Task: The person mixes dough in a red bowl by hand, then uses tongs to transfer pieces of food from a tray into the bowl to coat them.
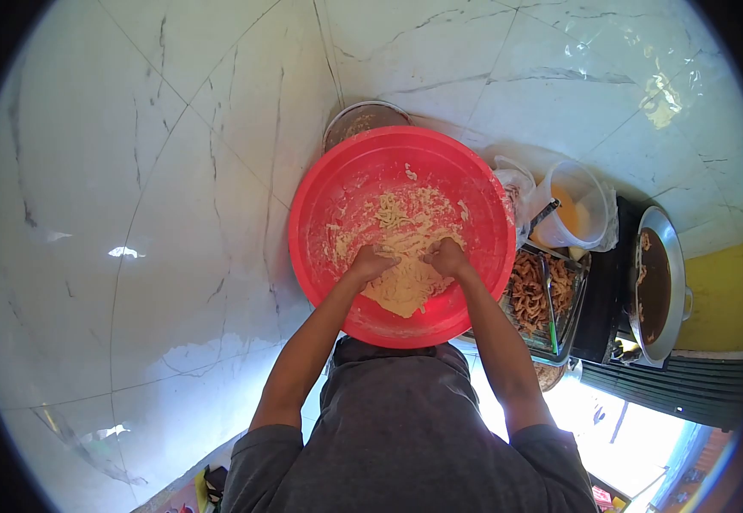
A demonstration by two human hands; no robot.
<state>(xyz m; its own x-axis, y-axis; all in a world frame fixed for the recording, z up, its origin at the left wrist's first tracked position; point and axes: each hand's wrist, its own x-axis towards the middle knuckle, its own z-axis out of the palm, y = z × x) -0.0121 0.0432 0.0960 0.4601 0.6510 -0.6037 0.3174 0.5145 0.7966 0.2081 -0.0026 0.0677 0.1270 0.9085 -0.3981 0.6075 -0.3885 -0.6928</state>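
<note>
Wrist-deep in the flour stuff, more or less
Looks like hand-mixing, working left hand (372, 263) and right hand (446, 258) into pale, floury mix (403, 286) inside a big red basin (313, 256). Can't tell if grasping anything, fingertips being buried. Probably calls for lifting and turning the clumps gently, keeping flour inside the rim. Can't see the surface under the basin. Behind it, marbled tile wall (218, 128); to the right, plastic tub (598, 221) of orangey liquid, tray (583, 284) of browned strips (530, 299), then wide pan (678, 295) of dark liquid. Pretty bright down low.
</note>
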